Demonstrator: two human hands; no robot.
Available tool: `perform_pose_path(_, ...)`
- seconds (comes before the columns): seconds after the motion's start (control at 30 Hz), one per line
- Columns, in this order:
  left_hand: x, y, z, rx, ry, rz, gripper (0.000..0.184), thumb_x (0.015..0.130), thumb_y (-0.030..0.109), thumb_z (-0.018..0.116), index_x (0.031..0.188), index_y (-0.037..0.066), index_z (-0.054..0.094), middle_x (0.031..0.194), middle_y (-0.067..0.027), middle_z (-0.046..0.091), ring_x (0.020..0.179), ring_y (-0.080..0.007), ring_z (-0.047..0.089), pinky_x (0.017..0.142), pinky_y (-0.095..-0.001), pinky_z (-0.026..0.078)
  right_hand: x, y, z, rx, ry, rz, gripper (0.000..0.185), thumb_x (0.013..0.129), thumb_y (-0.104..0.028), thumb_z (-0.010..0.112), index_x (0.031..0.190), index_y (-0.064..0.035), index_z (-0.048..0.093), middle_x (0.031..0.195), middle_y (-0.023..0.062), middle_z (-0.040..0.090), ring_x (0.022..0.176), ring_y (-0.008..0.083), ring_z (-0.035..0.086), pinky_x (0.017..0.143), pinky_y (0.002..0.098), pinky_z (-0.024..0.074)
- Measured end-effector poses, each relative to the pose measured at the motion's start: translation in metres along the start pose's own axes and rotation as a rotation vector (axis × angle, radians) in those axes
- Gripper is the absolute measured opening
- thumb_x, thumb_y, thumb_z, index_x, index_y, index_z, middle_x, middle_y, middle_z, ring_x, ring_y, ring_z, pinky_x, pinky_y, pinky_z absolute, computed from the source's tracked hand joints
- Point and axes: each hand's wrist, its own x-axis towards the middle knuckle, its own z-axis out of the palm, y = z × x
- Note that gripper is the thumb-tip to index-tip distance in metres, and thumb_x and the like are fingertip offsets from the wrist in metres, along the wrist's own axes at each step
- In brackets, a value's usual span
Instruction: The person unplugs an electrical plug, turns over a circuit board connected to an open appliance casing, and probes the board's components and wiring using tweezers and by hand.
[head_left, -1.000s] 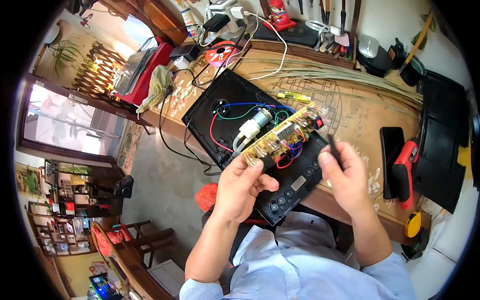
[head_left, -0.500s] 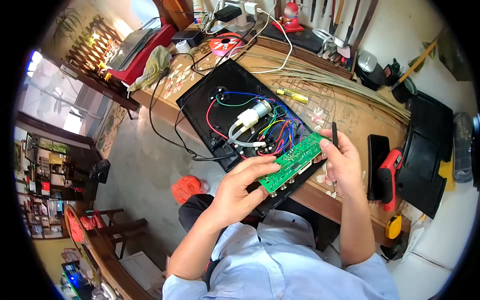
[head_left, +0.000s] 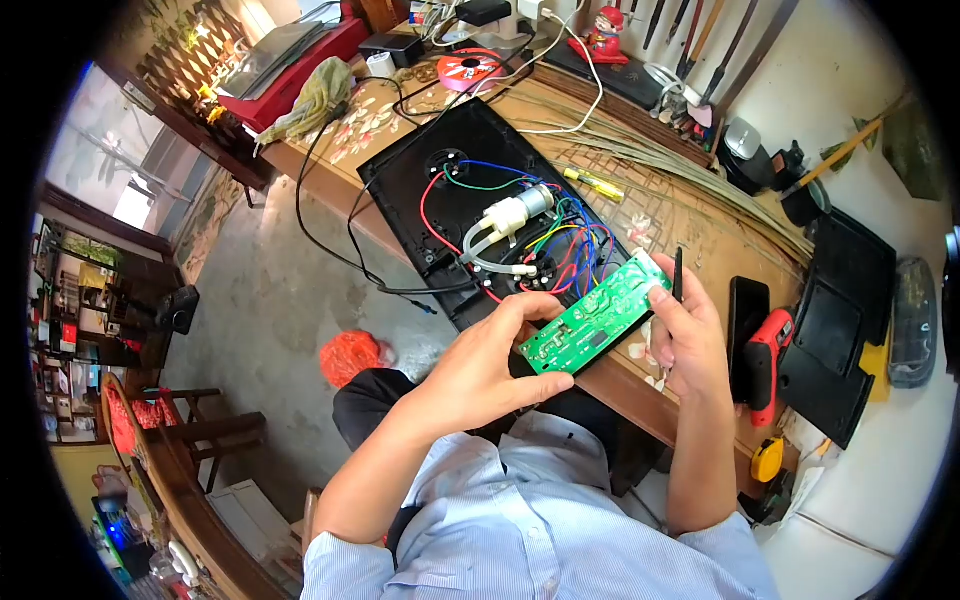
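A green circuit board (head_left: 590, 322), solder side facing up, lies tilted between my hands. My left hand (head_left: 478, 355) closes on its left end, thumb along the near edge and fingers at the far edge. My right hand (head_left: 690, 325) pinches the right end with the thumb on top. A slim black tool (head_left: 679, 273) sticks up between the right fingers; its kind is not clear. Beyond the board, an opened black casing (head_left: 400, 185) holds a small pump with a motor (head_left: 520, 210), a clear hose (head_left: 484, 257) and coloured wires (head_left: 572, 235).
On the wooden table (head_left: 640, 385) lie a yellow screwdriver (head_left: 594, 184), dry stalks (head_left: 690, 180), a black phone (head_left: 748, 325) and a red-and-black tool (head_left: 768, 365). A yellow tape measure (head_left: 768, 459) sits near the right edge. Black cables (head_left: 310, 235) hang off the left side.
The board has turned its solder side more fully upward. My left hand has shifted its hold, moving the thumb to the near edge. The view has swung slightly.
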Motion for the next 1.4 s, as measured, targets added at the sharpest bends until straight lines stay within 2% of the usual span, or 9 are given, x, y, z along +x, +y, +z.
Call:
perform_pose_path(0.37,0.001,-0.001,0.001,0.118,0.010,-0.012,0.062,0.078,0.014,0.077,0.131,0.003,0.047,0.124,-0.0157,0.057,0.116,-0.0314,0.058,0.099,-0.0385,0.046,-0.004,0.002,-0.002,0.006,-0.052,0.026,0.046,0.099,-0.015,0.058,0.141,-0.0031,0.044,0.083,-0.0026,0.057,0.041,0.0016,0.036,0.036,0.0193,0.0293)
perform_pose_path(0.47,0.001,-0.002,0.002,0.125,0.025,-0.014,0.060,0.078,0.011,0.080,0.130,0.003,0.051,0.127,-0.0107,0.056,0.119,-0.0226,0.056,0.103,-0.0361,0.044,-0.005,0.000,0.000,0.007,-0.056,0.021,0.046,0.099,-0.015,0.058,0.141,-0.0029,0.043,0.081,-0.0029,0.056,0.042,0.0016,0.036,0.036,0.0194,0.0299)
perform_pose_path(0.53,0.001,-0.001,0.002,0.163,0.030,0.017,0.061,0.079,0.012,0.075,0.131,0.002,0.046,0.125,-0.0162,0.057,0.117,-0.0325,0.057,0.100,-0.0390,0.045,-0.006,0.000,0.001,0.012,-0.055,0.025,0.046,0.099,-0.015,0.057,0.141,-0.0023,0.043,0.081,-0.0029,0.056,0.042,0.0015,0.036,0.036,0.0191,0.0300)
perform_pose_path(0.67,0.001,-0.003,0.003,0.150,0.028,0.002,0.061,0.078,0.012,0.075,0.131,0.002,0.046,0.125,-0.0165,0.056,0.118,-0.0328,0.056,0.099,-0.0390,0.045,-0.005,-0.001,-0.001,-0.003,-0.101,0.041,0.044,0.099,-0.015,0.057,0.138,0.0000,0.044,0.081,-0.0029,0.056,0.042,0.0012,0.036,0.037,0.0183,0.0299)
perform_pose_path(0.77,0.001,0.000,0.003,0.168,0.039,-0.018,0.063,0.078,0.010,0.079,0.133,0.004,0.048,0.130,-0.0118,0.054,0.118,-0.0256,0.056,0.103,-0.0371,0.044,-0.003,0.003,-0.006,0.011,-0.115,0.045,0.040,0.099,-0.014,0.056,0.135,0.0011,0.046,0.083,-0.0026,0.056,0.042,0.0009,0.036,0.037,0.0176,0.0299)
perform_pose_path(0.83,0.001,0.001,0.003,0.203,0.033,0.016,0.062,0.079,0.012,0.075,0.132,0.002,0.045,0.128,-0.0172,0.053,0.118,-0.0334,0.055,0.098,-0.0385,0.045,-0.004,0.000,-0.004,0.026,-0.113,0.036,0.039,0.099,-0.014,0.057,0.134,0.0010,0.047,0.083,-0.0027,0.056,0.042,0.0009,0.036,0.037,0.0176,0.0298)
perform_pose_path(1.07,-0.004,0.003,0.008,0.213,0.065,-0.033,0.065,0.077,0.016,0.078,0.132,0.002,0.045,0.128,-0.0179,0.052,0.117,-0.0346,0.055,0.099,-0.0389,0.046,-0.003,0.003,-0.005,0.051,-0.106,0.014,0.038,0.099,-0.013,0.057,0.133,0.0000,0.049,0.075,-0.0042,0.055,0.040,0.0008,0.036,0.035,0.0184,0.0298)
perform_pose_path(1.23,-0.020,-0.001,0.021,0.690,0.354,0.128,0.064,0.071,0.027,0.083,0.122,0.001,0.055,0.124,-0.0155,0.056,0.116,-0.0352,0.055,0.104,-0.0467,0.042,-0.001,0.001,-0.002,0.045,-0.081,0.027,0.038,0.098,-0.014,0.058,0.134,-0.0016,0.052,0.074,-0.0048,0.055,0.039,0.0010,0.035,0.035,0.0188,0.0309)
perform_pose_path(1.4,-0.031,-0.009,0.035,0.750,0.433,0.110,0.060,0.071,0.032,0.082,0.117,0.001,0.059,0.123,-0.0148,0.057,0.118,-0.0335,0.054,0.110,-0.0553,0.032,-0.002,-0.004,-0.004,-0.023,-0.111,0.032,0.038,0.098,-0.016,0.059,0.133,-0.0027,0.053,0.080,-0.0034,0.059,0.044,0.0005,0.041,0.039,0.0187,0.0413)
